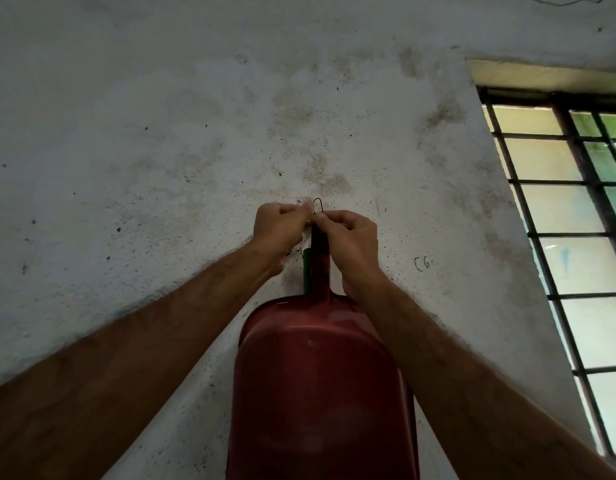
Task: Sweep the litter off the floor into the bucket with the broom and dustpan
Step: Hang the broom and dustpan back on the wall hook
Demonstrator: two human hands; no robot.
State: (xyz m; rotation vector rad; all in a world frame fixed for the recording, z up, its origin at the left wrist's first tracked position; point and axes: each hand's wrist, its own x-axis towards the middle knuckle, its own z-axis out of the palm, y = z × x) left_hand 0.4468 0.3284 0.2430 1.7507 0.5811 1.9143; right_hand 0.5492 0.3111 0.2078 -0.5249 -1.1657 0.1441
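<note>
Head view looks up a stained white wall (161,133), where a red dustpan (320,393) hangs flat by its handle. Just above that handle, both hands meet at a thin wire loop (318,204): the left hand (282,225) and right hand (349,237) each have fingers curled in, pinching at the loop. A green handle (305,270) peeks out behind the dustpan's neck, perhaps the broom. I'd judge this as fetching the tools, or hanging them back; which, I can't tell. Next comes freeing or seating the loop. No litter or bucket shows.
</note>
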